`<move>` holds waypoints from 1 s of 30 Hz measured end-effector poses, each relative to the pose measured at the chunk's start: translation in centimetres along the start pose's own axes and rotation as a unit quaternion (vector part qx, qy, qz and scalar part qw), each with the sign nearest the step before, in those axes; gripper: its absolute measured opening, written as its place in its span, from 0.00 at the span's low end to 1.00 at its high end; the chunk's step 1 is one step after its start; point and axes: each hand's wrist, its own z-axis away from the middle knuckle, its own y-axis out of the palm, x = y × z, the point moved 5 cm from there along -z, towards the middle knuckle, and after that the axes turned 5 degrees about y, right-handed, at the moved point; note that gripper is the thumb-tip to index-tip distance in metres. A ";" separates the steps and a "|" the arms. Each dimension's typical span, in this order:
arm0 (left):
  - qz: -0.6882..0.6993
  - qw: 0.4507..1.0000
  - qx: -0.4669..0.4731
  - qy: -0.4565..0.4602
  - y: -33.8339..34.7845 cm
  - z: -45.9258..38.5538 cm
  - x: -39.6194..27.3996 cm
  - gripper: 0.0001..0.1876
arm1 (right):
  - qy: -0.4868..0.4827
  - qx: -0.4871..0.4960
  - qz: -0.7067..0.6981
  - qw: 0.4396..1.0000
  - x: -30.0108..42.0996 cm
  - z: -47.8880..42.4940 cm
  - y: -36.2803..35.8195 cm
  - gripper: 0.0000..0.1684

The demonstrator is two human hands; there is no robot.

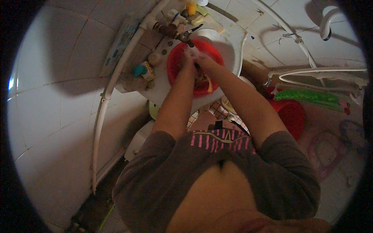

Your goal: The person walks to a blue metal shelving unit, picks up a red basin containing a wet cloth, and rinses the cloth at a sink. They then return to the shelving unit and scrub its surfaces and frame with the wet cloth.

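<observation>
Both my hands are inside a red plastic basin that sits in a white washbasin. My left hand and my right hand are close together beneath the tap, where water runs and splashes over them. Dark and yellowish material, perhaps cloth, lies in the basin below the hands, with a yellow strip near its front right side. Spray and blur hide the fingers, so what either hand grips cannot be told.
Left of the basin stand a bottle with a teal cap and a round jar. A yellow container is behind the tap. White pipes run along the walls. At right are a red bucket and a green fringed item.
</observation>
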 end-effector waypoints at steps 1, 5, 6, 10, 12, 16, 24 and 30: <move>-0.018 1.000 0.006 0.013 -0.2 -0.4 0.0 0.27 | -0.012 0.006 0.015 1.000 0.1 0.5 -0.3 0.17; -0.405 0.896 0.075 0.163 -0.2 -3.8 -0.2 0.26 | -0.045 -0.036 0.078 0.995 -4.3 -3.3 -6.4 0.17; -0.540 0.805 0.091 0.228 0.1 -4.1 -0.2 0.25 | -0.024 -0.067 0.091 0.993 -5.9 -4.2 -8.5 0.17; -0.398 0.877 -0.082 0.258 -1.6 2.6 -0.6 0.27 | 0.142 -0.158 0.167 0.963 -7.3 -1.4 -11.5 0.16; -0.512 0.772 -0.167 0.337 -0.4 5.2 1.1 0.31 | 0.142 -0.157 0.177 0.961 -7.1 0.5 -10.4 0.14; -0.662 0.646 -0.062 0.376 1.1 1.4 5.5 0.29 | 0.114 -0.081 -0.046 0.989 -13.3 -2.9 -12.4 0.13; -0.622 0.726 0.003 0.293 0.8 -2.8 -1.3 0.20 | -0.018 -0.066 0.100 0.993 -6.8 -1.7 -6.8 0.09; -0.387 0.896 0.027 0.216 -4.4 -2.8 0.7 0.20 | 0.152 0.019 -0.308 0.939 -1.4 0.1 0.5 0.14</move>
